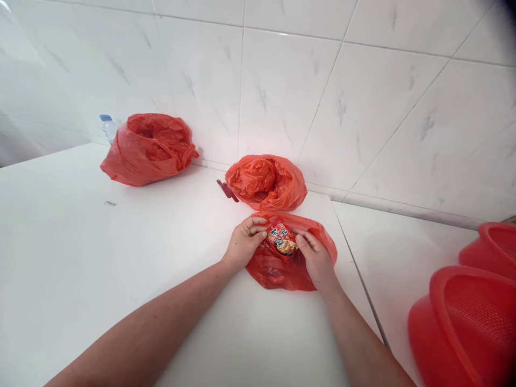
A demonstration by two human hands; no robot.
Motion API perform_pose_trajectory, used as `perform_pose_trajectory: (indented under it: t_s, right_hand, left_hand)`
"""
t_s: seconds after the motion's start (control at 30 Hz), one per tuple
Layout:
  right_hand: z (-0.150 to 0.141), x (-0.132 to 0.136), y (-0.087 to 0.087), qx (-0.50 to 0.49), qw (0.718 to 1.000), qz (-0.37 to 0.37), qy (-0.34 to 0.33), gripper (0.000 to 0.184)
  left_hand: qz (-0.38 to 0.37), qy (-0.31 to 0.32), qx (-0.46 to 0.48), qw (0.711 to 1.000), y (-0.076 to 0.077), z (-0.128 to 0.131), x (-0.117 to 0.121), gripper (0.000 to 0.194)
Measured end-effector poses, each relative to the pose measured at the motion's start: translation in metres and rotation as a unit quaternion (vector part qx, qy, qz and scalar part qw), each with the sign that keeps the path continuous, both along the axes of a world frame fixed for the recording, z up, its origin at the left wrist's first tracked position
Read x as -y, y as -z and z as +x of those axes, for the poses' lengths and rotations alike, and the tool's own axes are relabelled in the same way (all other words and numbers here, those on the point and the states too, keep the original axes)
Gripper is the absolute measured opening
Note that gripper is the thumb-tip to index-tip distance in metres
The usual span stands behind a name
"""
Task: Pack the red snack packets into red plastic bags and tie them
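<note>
A small red snack packet [281,239], printed with dark lettering and a picture of food, is held between my two hands. At its left edge, the thumb and fingers of my left hand [245,240] are closed in a pinch. My right hand [315,256] grips the opposite edge, thumb uppermost. Beneath the packet a red plastic bag [274,277] lies spread flat on the white table [161,258]. Both hands rest over this bag; parts of it are hidden by them.
Behind the flat bag stands an open red plastic bag [292,188] with crumpled plastic inside. Dark red scissors-like or strip-shaped items [228,191] lie beside it. Another full red bag [141,156] and a clear bottle [108,129] are at back left. Red baskets [439,322] occupy the right.
</note>
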State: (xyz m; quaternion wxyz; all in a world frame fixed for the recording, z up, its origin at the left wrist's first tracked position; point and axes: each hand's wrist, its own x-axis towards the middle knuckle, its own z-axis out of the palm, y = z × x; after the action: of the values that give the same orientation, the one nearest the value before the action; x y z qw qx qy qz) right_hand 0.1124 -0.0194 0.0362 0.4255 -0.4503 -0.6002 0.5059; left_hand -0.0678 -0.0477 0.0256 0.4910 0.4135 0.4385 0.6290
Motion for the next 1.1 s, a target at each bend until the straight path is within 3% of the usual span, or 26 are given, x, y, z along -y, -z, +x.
perform_pose_trajectory:
  t_s: [0.6,0.73,0.8,0.93,1.1]
  right_hand:
    - [0.002,-0.001,0.002,0.018,1.000,0.011,-0.006,0.040]
    - [0.001,0.002,0.000,0.038,0.999,0.018,0.028,0.039]
    - [0.002,0.003,-0.002,0.058,0.993,0.031,0.094,0.040]
    - [0.002,0.004,-0.004,0.077,0.976,0.106,0.174,0.040]
    - [0.003,0.002,-0.002,0.110,0.959,0.164,0.204,0.036]
  left_hand:
    - [0.005,0.001,-0.013,1.000,0.004,-0.001,-0.002,0.030]
    - [0.021,-0.023,-0.119,0.992,0.003,-0.001,0.000,0.030]
    - [0.031,-0.054,-0.257,0.964,0.000,0.000,0.004,0.036]
    - [0.055,-0.060,-0.500,0.862,-0.008,0.003,0.014,0.040]
    - [0.159,-0.050,-0.593,0.788,-0.010,0.005,0.019,0.030]
